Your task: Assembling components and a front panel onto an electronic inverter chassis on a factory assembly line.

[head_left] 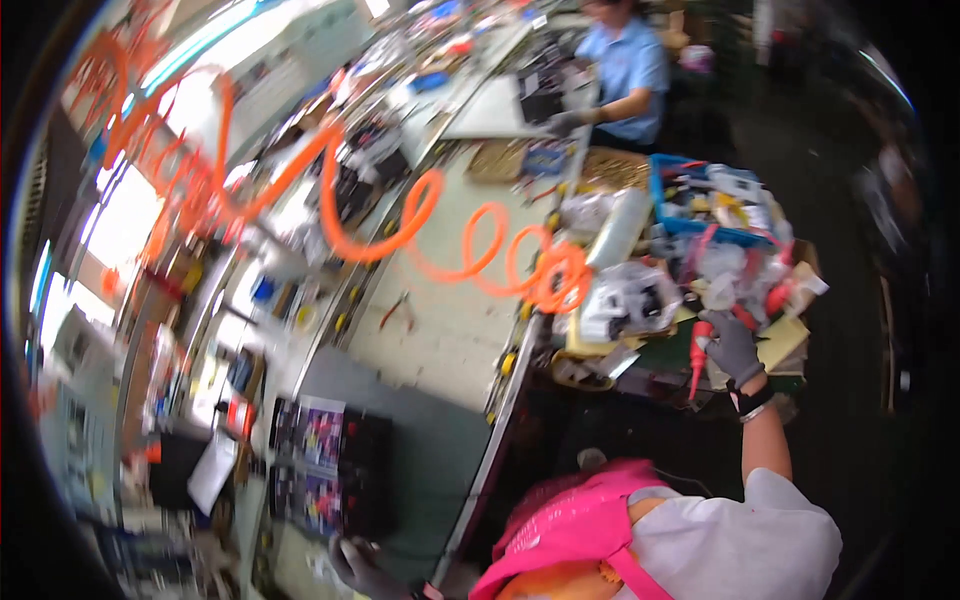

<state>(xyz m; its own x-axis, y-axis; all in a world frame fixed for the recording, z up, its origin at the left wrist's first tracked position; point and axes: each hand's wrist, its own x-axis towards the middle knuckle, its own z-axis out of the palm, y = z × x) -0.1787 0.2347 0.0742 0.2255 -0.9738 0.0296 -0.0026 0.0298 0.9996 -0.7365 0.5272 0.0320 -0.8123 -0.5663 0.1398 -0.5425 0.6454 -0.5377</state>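
Note:
My right hand [735, 348], in a grey glove, is stretched out to the right side. Its fingers are closed around a red tool with a thin tapered tip [698, 358], which points down. Low in the view, my left hand [365, 568], also gloved in grey, is beside the near end of a black box [370, 465] with colourful printed panels. Its fingers look apart, and nothing shows in them. The box rests on a grey mat [440, 425] on the workbench. Motion blurs the picture somewhat.
An orange coiled hose [425, 230] hangs across the bench. Pliers [398, 312] lie farther up. To the right are a clear plastic bag of parts [630, 300] and a blue crate [658, 195] of mixed items. Another person in a blue shirt [630, 75] works at the far end.

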